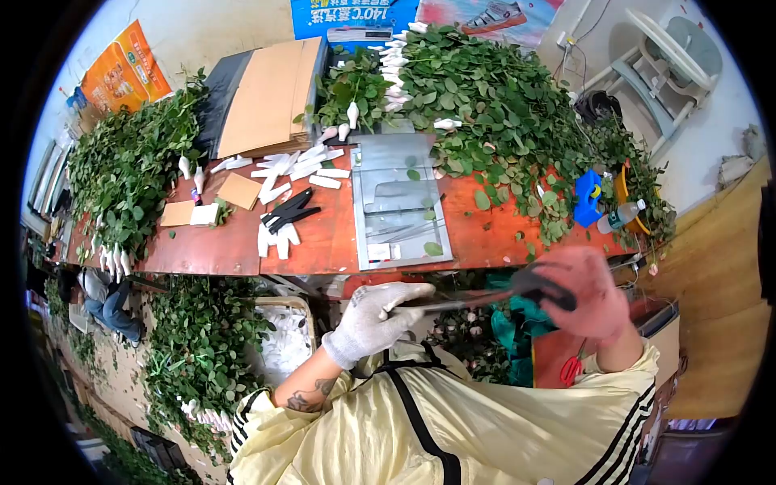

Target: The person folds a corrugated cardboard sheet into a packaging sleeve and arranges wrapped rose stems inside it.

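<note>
My left hand (373,319), in a whitish knit glove, is closed around one end of a thin stem-like length (461,303) in front of my body. Its other end runs to my right hand (588,295), which wears a pinkish-red glove and is smeared by motion. Against the right palm is a black curved tool (543,289), too blurred to name exactly. On the red table (323,234) ahead lie a black clamp-like tool (291,212), several white sleeves (303,166) and a grey board (400,198) with loose leaves.
Leafy rose stems are heaped at the table's right (493,105) and left (145,153). Cardboard sheets (271,97) stand behind. A blue tape dispenser (588,198) and a bottle (621,217) sit at right. Below are a white-filled bin (307,311) and red scissors (572,368).
</note>
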`<state>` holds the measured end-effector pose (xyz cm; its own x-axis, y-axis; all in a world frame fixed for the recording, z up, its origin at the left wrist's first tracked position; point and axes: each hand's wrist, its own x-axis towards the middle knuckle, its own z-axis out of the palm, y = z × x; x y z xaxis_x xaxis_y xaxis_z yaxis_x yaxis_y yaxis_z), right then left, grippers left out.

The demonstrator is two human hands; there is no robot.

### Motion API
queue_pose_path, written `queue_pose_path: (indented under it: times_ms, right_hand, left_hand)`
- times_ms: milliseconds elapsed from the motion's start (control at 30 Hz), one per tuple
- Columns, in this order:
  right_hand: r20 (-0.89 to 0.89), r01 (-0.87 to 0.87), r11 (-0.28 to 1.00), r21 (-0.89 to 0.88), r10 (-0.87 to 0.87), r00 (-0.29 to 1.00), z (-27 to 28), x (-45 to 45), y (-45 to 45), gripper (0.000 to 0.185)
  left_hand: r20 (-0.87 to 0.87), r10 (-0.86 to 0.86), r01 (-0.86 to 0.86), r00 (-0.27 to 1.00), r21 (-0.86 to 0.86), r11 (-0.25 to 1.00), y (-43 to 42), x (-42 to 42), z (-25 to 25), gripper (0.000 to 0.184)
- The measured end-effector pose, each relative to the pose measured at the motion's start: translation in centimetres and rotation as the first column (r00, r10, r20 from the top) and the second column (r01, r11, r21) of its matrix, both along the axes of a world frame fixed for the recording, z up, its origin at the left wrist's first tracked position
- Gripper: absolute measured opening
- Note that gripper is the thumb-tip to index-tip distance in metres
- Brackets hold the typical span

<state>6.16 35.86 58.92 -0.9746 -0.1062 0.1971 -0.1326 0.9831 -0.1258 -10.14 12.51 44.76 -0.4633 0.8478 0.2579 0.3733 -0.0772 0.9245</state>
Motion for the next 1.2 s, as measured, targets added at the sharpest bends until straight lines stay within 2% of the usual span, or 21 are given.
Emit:
queue_pose_path:
  times_ms: [100,200,233,300,333,367,433,500,567,600,633,700,733,767,800,833,933,967,1033,1067,1200]
  right_hand:
    - [-0.173,0.079,0.997,0.006,-0.077,0.982,3.1,-2.6,5.3,0.045]
    - [-0.335,0.165,0.986,0.017,-0.15,0.93,5.3,-9.5,8.7,0.042]
    - [-0.409,0.185,0.982,0.043,-0.152,0.9,5.5,-12.7,9.5,0.04]
    - [-0.438,0.189,0.964,0.188,-0.09,0.894,5.4,-18.7,11.8,0.038]
    - [-0.42,0.192,0.961,0.201,-0.092,0.903,5.1,-21.7,12.6,0.038]
    - [-0.396,0.187,0.957,0.221,-0.087,0.914,4.8,-24.9,13.3,0.038]
    - [-0.415,0.126,0.933,0.338,0.027,0.909,3.9,-31.7,14.3,0.036]
    - [-0.189,0.182,0.951,0.249,-0.137,0.972,4.4,-37.8,13.8,0.035]
    - [-0.115,0.18,0.892,0.414,-0.145,0.983,2.6,-43.2,15.1,0.037]
    - [-0.22,0.229,0.725,0.65,-0.109,0.969,1.3,-43.9,13.9,0.04]
    - [-0.378,0.222,0.574,0.788,0.167,0.911,0.2,-43.2,13.1,0.05]
    - [-0.25,0.0,0.831,0.556,0.167,0.954,-2.5,-41.4,9.3,0.05]
    - [-0.14,-0.261,0.883,0.391,0.337,0.931,-4.9,-39.3,8.8,0.045]
    - [0.302,-0.264,0.962,0.069,0.232,0.925,-5.9,-38.3,7.7,0.043]
    - [0.466,-0.265,0.948,-0.174,0.317,0.826,-7.7,-37.8,8.0,0.039]
    - [0.585,-0.202,0.891,-0.406,0.423,0.692,-9.8,-37.4,8.7,0.036]
    - [0.644,-0.035,0.772,-0.635,0.554,0.528,-14.4,-38.0,11.3,0.04]
    - [0.573,-0.186,0.752,-0.633,0.616,0.541,-17.2,-37.6,12.1,0.046]
    - [0.527,-0.554,0.783,-0.282,0.609,0.593,-21.8,-36.5,12.1,0.052]
    - [0.423,-0.688,0.7,-0.192,0.692,0.585,-24.7,-36.2,12.4,0.057]
    - [0.428,-0.622,0.775,-0.108,0.601,0.675,-31.3,-36.8,9.6,0.055]
  left_hand:
    - [0.218,0.026,-0.017,0.976,-0.042,0.999,3.5,-0.9,-3.2,0.038]
    - [0.143,-0.002,0.047,0.99,-0.309,0.95,4.2,-4.7,-7.8,0.041]
    - [0.004,0.066,-0.05,0.998,-0.602,0.797,4.5,-6.2,-4.2,0.041]
    - [-0.381,0.486,-0.528,0.786,-0.005,0.849,3.9,-8.7,-7.0,0.044]
    - [-0.494,0.568,-0.586,0.658,0.139,0.799,3.6,-10.1,-4.1,0.046]
    - [-0.51,0.531,-0.485,0.677,0.234,0.843,3.8,-11.2,-2.1,0.046]
    - [-0.653,0.069,0.016,0.754,0.123,0.992,6.0,-13.0,1.3,0.044]
    - [-0.666,-0.151,0.07,0.731,-0.147,0.987,10.3,-15.3,2.1,0.044]
    - [-0.621,-0.276,-0.021,0.734,-0.427,0.904,14.1,-20.0,-0.7,0.049]
    - [-0.613,-0.216,-0.079,0.76,-0.418,0.905,15.1,-22.0,-3.2,0.052]
    - [-0.564,-0.299,-0.057,0.77,-0.527,0.848,16.0,-24.1,-5.9,0.054]
    - [-0.08,-0.397,0.25,0.914,-0.659,0.709,17.2,-26.1,-10.6,0.054]
    - [-0.281,-0.455,0.23,0.845,-0.579,0.783,17.1,-26.8,-14.8,0.051]
    - [-0.476,-0.477,0.228,0.739,-0.489,0.842,16.5,-27.1,-18.2,0.049]
    - [-0.545,-0.385,0.177,0.745,-0.395,0.901,15.7,-26.6,-19.0,0.044]
    - [-0.526,-0.388,0.18,0.757,-0.403,0.897,15.4,-26.7,-18.3,0.044]
    - [0.09,-0.53,0.504,0.843,-0.477,0.72,13.4,-26.4,-15.6,0.044]
    - [0.103,-0.512,0.491,0.853,-0.491,0.72,12.6,-26.3,-15.0,0.044]
    - [0.59,-0.372,0.621,0.717,-0.298,0.725,11.5,-26.1,-13.6,0.049]
    - [0.568,-0.378,0.611,0.731,-0.296,0.734,11.1,-26.0,-13.6,0.051]
    - [0.628,-0.315,0.546,0.712,-0.212,0.811,10.0,-25.4,-12.7,0.044]
